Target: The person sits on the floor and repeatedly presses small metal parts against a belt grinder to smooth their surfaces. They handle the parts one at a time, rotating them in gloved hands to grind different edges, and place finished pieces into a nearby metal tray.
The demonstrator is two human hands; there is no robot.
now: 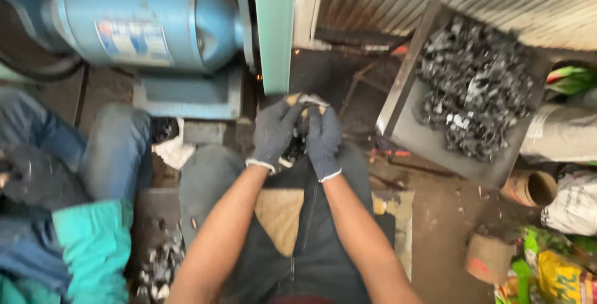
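Small metal part [309, 101] btwn both gloved hands, L hand [273, 133] & R hand [324, 142] together, clamped on it

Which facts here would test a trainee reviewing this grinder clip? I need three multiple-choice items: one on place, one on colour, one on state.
1. Where is the tray of dark metal parts?
A. to the right of the hands
B. on the motor
C. behind the worker

2. What colour is the motor?
A. red
B. blue
C. yellow

3. How are the hands?
A. bare and apart
B. gloved, close together on a small part
C. resting on the knees

Answers:
1 A, the tray leans at the right.
2 B, its housing is light blue.
3 B, the left hand and right hand wear dark gloves around a small part by the belt.
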